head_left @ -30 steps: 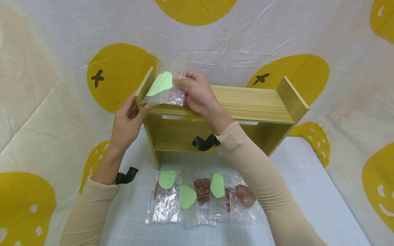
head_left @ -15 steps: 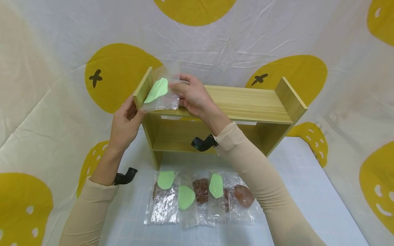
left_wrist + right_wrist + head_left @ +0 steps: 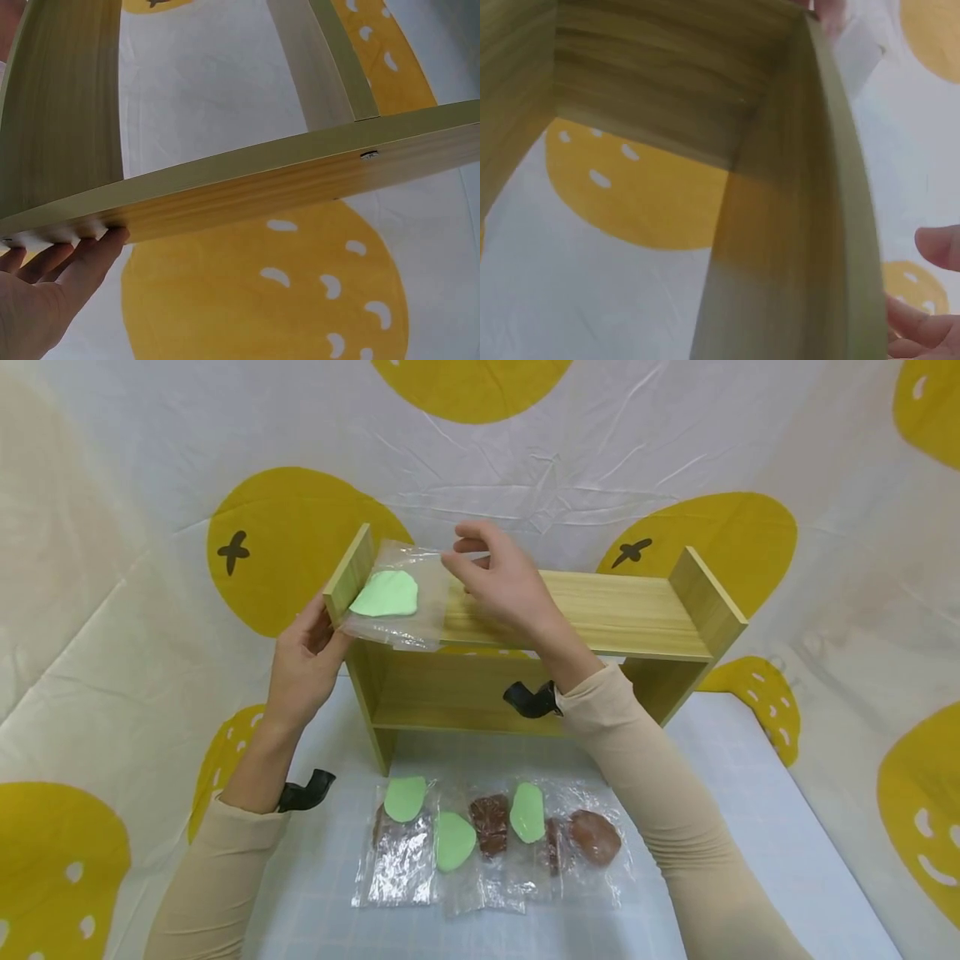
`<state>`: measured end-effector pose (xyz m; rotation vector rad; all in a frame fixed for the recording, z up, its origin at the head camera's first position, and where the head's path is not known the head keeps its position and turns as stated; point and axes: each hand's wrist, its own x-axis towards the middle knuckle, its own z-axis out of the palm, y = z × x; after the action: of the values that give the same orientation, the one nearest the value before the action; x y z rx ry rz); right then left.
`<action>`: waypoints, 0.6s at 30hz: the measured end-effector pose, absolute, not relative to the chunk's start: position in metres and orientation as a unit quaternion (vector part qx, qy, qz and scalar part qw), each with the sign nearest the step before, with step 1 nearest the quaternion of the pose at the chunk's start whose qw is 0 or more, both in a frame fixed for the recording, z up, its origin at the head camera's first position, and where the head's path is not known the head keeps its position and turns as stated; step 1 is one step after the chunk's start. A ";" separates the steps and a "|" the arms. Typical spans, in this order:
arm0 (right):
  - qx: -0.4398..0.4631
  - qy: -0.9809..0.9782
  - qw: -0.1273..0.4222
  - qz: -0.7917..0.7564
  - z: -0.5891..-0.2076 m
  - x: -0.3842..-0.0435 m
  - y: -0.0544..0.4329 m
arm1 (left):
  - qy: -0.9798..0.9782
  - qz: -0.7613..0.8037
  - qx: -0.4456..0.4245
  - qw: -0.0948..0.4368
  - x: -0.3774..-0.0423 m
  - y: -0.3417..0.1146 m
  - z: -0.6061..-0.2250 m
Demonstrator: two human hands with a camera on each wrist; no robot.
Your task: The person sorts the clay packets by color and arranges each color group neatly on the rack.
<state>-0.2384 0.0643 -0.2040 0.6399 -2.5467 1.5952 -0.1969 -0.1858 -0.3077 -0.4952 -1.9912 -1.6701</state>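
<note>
A pale backdrop [image 3: 480, 468] printed with large yellow shapes [image 3: 285, 535] hangs behind the work. The left hand [image 3: 306, 664] holds the left side panel [image 3: 352, 575] of a wooden rack [image 3: 607, 610], fingers against its outer face, thumb toward its front edge. The right hand [image 3: 512, 583], fingers loosely bent and thumb parted from them, holds nothing; it is just beside a clear bag [image 3: 430, 602], whether touching cannot be told. The bag, with a flat light-green piece [image 3: 386, 595] inside, lies on the left end of the rack's top board, its near edge overhanging. In front of the rack, other clear bags [image 3: 405, 872] containing green and brown pieces [image 3: 489, 825] lie in a row on a pale blue checked cloth [image 3: 318, 893].
</note>
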 end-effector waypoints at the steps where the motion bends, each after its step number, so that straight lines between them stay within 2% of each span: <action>1: 0.213 -0.823 0.040 0.525 -0.204 -0.236 0.068 | -0.730 -0.612 -0.182 0.245 -0.197 -0.186 -0.308; 18: 0.292 -0.732 0.049 0.614 -0.221 -0.178 0.130 | -0.734 -0.611 -0.176 0.238 -0.198 -0.187 -0.307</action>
<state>-0.1775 0.1303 -0.2212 0.8894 -2.2301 1.8698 -0.1980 -0.1867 -0.3066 -0.4832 -2.0096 -1.6745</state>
